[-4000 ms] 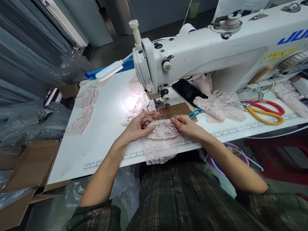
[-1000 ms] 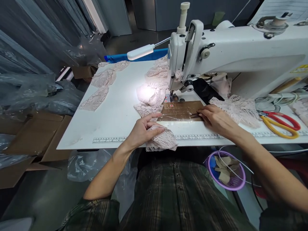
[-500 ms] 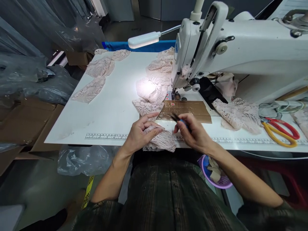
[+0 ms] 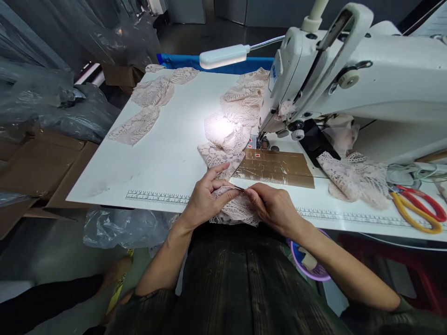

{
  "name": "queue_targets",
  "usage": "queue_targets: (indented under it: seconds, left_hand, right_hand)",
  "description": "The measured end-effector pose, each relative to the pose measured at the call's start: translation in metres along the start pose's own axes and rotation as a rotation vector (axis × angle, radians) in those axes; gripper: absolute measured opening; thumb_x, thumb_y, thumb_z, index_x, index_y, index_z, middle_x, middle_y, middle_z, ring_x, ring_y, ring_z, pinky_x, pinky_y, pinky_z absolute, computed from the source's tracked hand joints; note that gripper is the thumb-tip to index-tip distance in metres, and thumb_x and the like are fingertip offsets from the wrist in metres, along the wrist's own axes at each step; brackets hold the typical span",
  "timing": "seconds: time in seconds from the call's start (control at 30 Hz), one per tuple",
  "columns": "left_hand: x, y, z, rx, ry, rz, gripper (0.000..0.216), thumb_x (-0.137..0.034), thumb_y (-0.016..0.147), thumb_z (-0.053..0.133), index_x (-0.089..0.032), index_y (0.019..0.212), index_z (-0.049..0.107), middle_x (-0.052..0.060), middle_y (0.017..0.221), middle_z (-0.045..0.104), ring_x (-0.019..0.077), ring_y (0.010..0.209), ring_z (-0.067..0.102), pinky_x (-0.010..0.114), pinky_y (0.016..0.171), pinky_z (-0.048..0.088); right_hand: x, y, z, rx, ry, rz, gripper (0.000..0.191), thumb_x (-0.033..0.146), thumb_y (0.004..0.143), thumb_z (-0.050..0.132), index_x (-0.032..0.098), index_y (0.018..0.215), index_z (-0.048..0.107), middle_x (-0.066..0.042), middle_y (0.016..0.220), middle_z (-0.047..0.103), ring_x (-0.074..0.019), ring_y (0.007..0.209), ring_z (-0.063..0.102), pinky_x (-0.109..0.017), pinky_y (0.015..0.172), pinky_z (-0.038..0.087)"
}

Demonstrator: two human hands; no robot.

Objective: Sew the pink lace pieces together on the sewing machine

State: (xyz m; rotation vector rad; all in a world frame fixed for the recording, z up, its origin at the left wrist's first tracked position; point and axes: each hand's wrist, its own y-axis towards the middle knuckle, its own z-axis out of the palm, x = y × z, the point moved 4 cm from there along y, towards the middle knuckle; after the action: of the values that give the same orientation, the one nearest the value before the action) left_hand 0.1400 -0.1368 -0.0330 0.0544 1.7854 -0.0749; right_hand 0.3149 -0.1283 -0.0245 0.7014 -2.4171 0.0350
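Note:
At the front edge of the white table, my left hand pinches a folded piece of pale pink lace. My right hand is closed round small thread snips, whose thin tip touches the lace right by my left fingertips. Both hands sit just in front of the brown taped plate under the white sewing machine.
More lace lies lit under the lamp, at the far left and right of the plate. Red and yellow scissors lie at the right. A purple basket hangs below the table. Cardboard boxes stand left.
My right hand reached to the right of the brown plate, picked up the thread snips and brought them back to the lace held in my left hand. The view shifted left.

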Motion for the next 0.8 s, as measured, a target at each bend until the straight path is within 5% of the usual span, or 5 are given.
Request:
queue_targets:
  seconds: [0.23, 0.5, 0.63, 0.8]
  left_hand:
    - [0.004, 0.0, 0.0, -0.016, -0.031, -0.02, 0.074, -0.035, 0.079, 0.076, -0.015, 0.142, 0.042, 0.005, 0.086, 0.077, 0.0191, 0.087, 0.07, 0.029, 0.088, 0.052]
    - [0.008, 0.001, 0.0, -0.019, -0.031, -0.019, 0.076, -0.038, 0.079, 0.077, -0.014, 0.141, 0.041, 0.006, 0.086, 0.077, 0.0194, 0.084, 0.071, 0.032, 0.089, 0.052]
    - [0.003, 0.0, 0.003, -0.008, -0.025, 0.003, 0.075, -0.038, 0.078, 0.078, -0.014, 0.14, 0.042, 0.007, 0.087, 0.077, 0.02, 0.084, 0.072, 0.034, 0.091, 0.053]
    - [-0.021, 0.0, -0.017, 0.136, 0.056, 0.062, 0.049, -0.038, 0.083, 0.072, -0.014, 0.124, 0.06, 0.007, 0.079, 0.077, 0.0188, 0.074, 0.073, 0.029, 0.075, 0.057]
  right_hand:
    - [0.004, 0.001, 0.002, -0.044, -0.068, -0.013, 0.053, 0.051, 0.103, 0.024, 0.019, 0.085, 0.063, -0.007, 0.075, 0.068, -0.0164, 0.059, 0.056, -0.029, 0.057, 0.028]
    - [0.003, 0.001, 0.007, -0.155, 0.01, 0.045, 0.052, 0.051, 0.102, 0.027, 0.021, 0.07, 0.054, -0.004, 0.059, 0.059, -0.0135, 0.049, 0.047, -0.028, 0.053, 0.027]
    - [-0.02, 0.001, -0.014, -0.247, -0.002, 0.11, 0.054, 0.053, 0.101, 0.025, 0.02, 0.078, 0.061, -0.005, 0.063, 0.061, -0.0147, 0.052, 0.051, -0.027, 0.053, 0.033]
    - [-0.068, 0.002, -0.06, -0.31, -0.431, 0.303, 0.054, 0.051, 0.1, 0.029, 0.016, 0.095, 0.071, -0.013, 0.081, 0.072, -0.022, 0.059, 0.059, -0.031, 0.054, 0.03]
